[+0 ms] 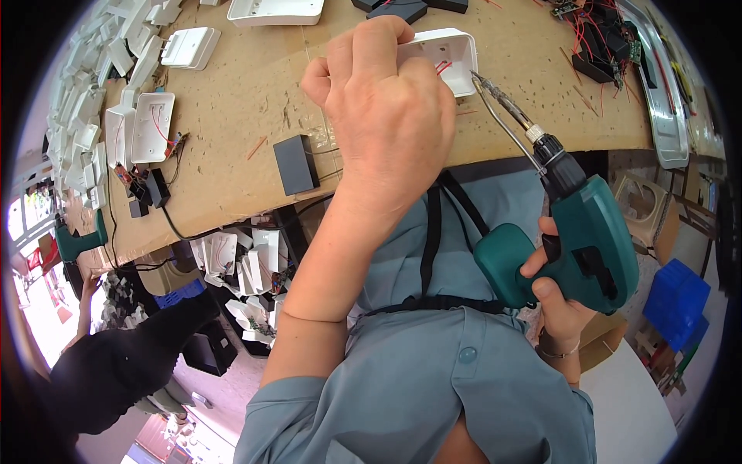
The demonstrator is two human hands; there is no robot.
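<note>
My left hand (386, 100) is curled over a white plastic case (460, 50) on the bench, and its fingers grip the case's left side. Short red wires stick up inside the case; my fingers hide the rest of its interior. My right hand (560, 298) is wrapped round the handle of a green soldering gun (599, 240) with a black collar. The gun points up and left, with a thin metal feed tube beside its tip. That tip reaches the right wall of the case; whether it touches, I cannot tell. A small black box (294, 165) lies left of my left wrist.
White cases heap along the bench's left (77, 127); one open case (153, 127) has wires and a circuit board. A metal tray (657, 85) and tangled red-wired parts (607, 42) are at right. Another person's black sleeve (124, 363) and a second green gun (81, 236) are at left.
</note>
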